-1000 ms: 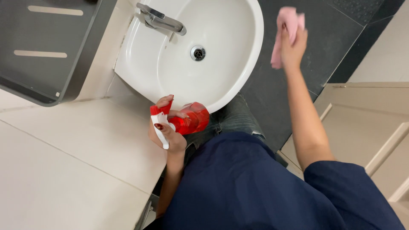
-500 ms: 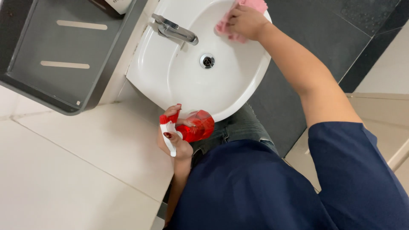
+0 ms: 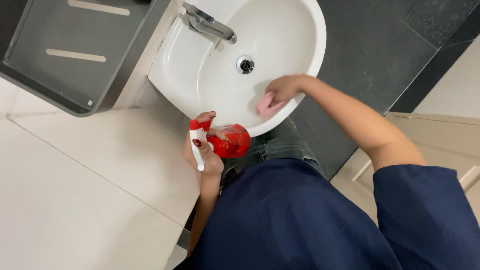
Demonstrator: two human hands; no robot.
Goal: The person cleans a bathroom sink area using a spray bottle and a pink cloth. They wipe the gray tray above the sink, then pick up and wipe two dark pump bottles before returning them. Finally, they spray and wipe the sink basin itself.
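Observation:
A white oval sink (image 3: 210,85) with a chrome tap (image 3: 210,25) and a round drain (image 3: 245,64) fills the upper middle. My right hand (image 3: 285,89) presses a pink cloth (image 3: 266,105) against the inside of the basin near its front rim. My left hand (image 3: 202,150) holds a red spray bottle (image 3: 231,142) with a white trigger just below the sink's front edge, close to my body.
A grey wall cabinet (image 3: 75,55) hangs to the left of the sink. Pale tiles (image 3: 75,200) cover the lower left. The floor (image 3: 380,50) is dark tile, with a light-coloured panel (image 3: 450,135) at the right. My dark blue top fills the bottom.
My right hand has brought the pink cloth from above the far rim down into the basin's near side. The spray bottle has stayed in my left hand.

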